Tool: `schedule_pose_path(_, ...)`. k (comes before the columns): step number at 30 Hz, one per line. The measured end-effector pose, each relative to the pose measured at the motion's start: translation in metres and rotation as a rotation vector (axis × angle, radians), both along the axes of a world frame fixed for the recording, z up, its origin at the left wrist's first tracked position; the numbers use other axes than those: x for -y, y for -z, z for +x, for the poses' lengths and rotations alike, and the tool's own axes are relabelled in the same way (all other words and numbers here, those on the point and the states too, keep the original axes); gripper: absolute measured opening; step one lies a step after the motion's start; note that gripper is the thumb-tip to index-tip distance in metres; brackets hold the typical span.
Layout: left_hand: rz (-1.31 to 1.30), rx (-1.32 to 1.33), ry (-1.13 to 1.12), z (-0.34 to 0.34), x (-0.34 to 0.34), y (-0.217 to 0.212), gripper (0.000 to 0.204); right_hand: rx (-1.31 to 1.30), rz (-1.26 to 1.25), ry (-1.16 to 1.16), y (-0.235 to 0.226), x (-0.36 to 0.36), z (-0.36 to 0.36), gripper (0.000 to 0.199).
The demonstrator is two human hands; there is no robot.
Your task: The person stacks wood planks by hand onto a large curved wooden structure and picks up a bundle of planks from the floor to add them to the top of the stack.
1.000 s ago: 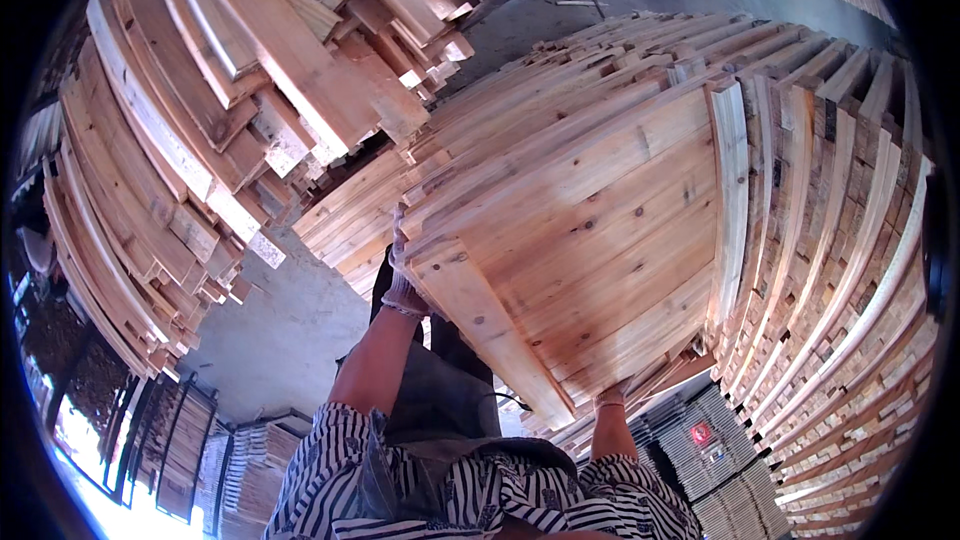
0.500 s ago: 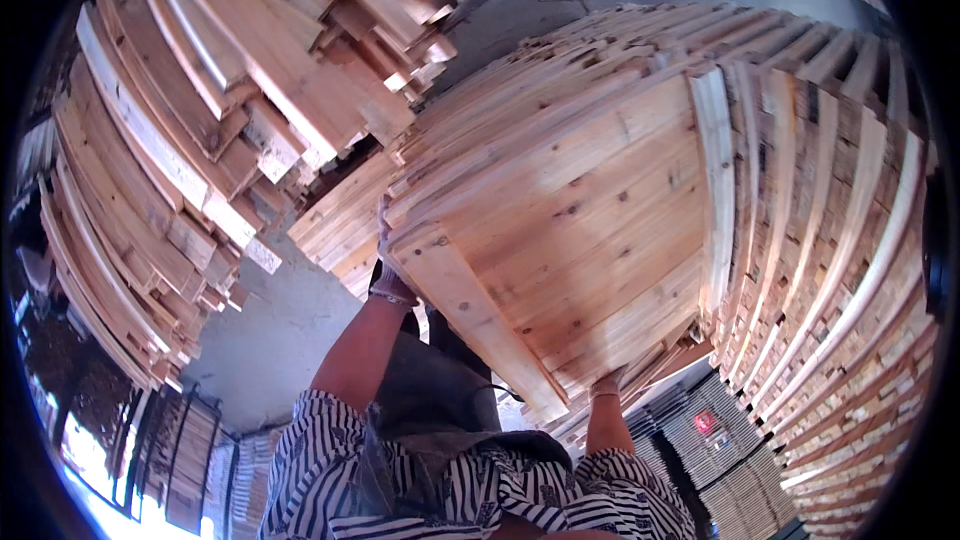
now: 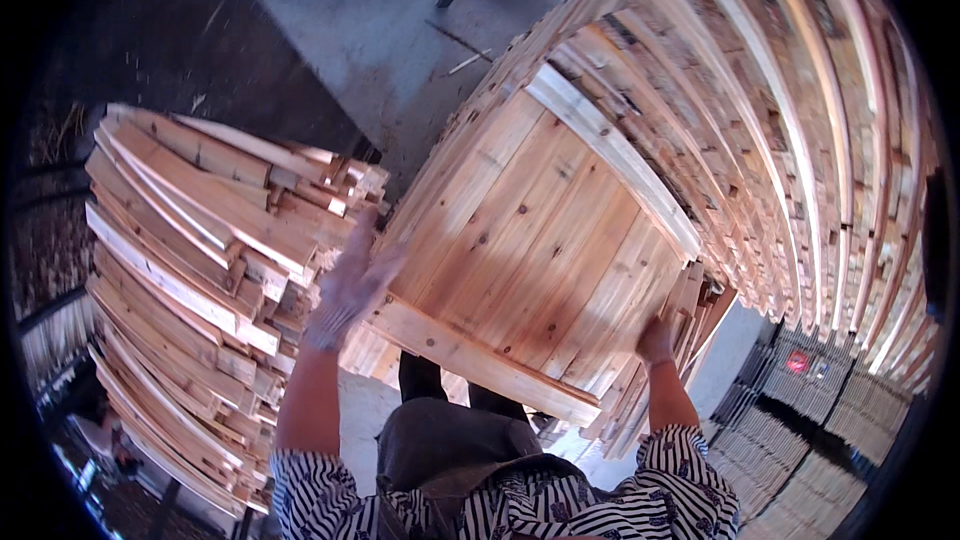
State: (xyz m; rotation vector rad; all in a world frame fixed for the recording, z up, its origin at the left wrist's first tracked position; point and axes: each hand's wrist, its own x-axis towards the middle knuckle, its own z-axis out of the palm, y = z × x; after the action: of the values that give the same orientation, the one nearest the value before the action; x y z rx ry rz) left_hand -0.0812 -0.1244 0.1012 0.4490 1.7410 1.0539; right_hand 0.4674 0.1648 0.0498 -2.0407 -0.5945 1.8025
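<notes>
Overhead, the tall stack of pale wooden slats (image 3: 800, 170) fills the right side of my view, its long boards curving away toward the rim. Against its near face leans the wooden panel (image 3: 530, 240), made of planks side by side with a cross batten (image 3: 480, 360) along its lower edge and another near its top; the panel is tilted, its lower edge toward me. To my left stands a second, lower pile of rough timber boards (image 3: 190, 270), ends jutting unevenly. Between the piles runs grey concrete floor (image 3: 380, 20). Lower right, dark stacked crates (image 3: 790, 420) sit on the ground. My striped sleeves (image 3: 640, 500) and dark apron (image 3: 450, 440) show at the bottom. My left hand (image 3: 350, 285), gloved and blurred, lies flat and spread against the panel's lower left corner, fingers apart. My right hand (image 3: 655, 340) is wrapped around the panel's lower right edge, clamped on it just where thin slat ends stick out beside it. Both hands are well apart, one at each lower corner.
</notes>
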Motion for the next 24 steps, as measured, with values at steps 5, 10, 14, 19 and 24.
schedule_pose_path(5, -0.025, -0.064, 0.295, 0.006, -0.062, 0.024, 0.074, -0.218, 0.175, -0.146, 0.015, -0.005, -0.003, 0.08)
schedule_pose_path(10, 0.012, 0.373, 0.169, 0.012, -0.062, 0.03, 0.069, 0.079, 0.352, -0.273, 0.004, 0.007, -0.029, 0.081)
schedule_pose_path(14, -0.012, 0.214, 0.153, 0.009, -0.053, 0.048, 0.066, 0.73, 0.35, -0.62, -0.027, -0.011, -0.05, 0.058)
schedule_pose_path(19, -0.236, -0.008, 0.417, -0.01, -0.052, 0.061, 0.064, 0.661, 0.262, -0.313, -0.017, 0.004, -0.039, 0.073)
schedule_pose_path(24, -0.34, -0.553, 0.668, 0.014, -0.076, 0.006, 0.073, 0.516, 0.276, -0.184, -0.064, 0.005, -0.038, 0.072)
